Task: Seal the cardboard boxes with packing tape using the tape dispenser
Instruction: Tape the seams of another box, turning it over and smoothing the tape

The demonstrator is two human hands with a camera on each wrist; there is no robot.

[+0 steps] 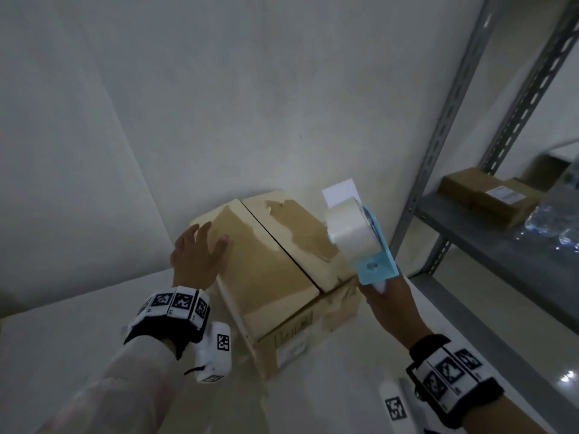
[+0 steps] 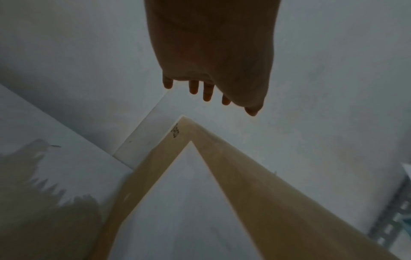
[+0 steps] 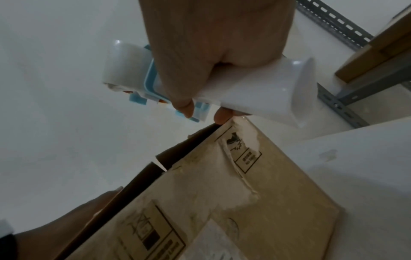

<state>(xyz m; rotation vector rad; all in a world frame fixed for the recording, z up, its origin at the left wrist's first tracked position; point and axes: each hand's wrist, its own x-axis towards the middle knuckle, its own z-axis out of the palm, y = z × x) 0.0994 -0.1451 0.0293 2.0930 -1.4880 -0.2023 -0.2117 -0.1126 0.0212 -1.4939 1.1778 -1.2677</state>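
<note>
A worn cardboard box (image 1: 275, 264) stands on the pale floor in the corner, its two top flaps folded down with a dark seam (image 1: 275, 242) between them. My left hand (image 1: 200, 249) rests flat on the left flap near its far left edge, fingers (image 2: 208, 93) straight. My right hand (image 1: 388, 302) grips the white handle (image 3: 255, 95) of a light blue tape dispenser (image 1: 376, 261) with a roll of clear tape (image 1: 347, 227). The dispenser hangs over the box's right edge, near the front right corner (image 3: 231, 123), its tape end hidden.
A grey slotted metal shelf rack (image 1: 463, 98) stands to the right, its shelf holding a brown parcel (image 1: 485, 195) and plastic-wrapped bottles (image 1: 554, 220). White walls (image 1: 219, 89) close in behind and to the left of the box. Pale floor (image 1: 78, 339) lies in front.
</note>
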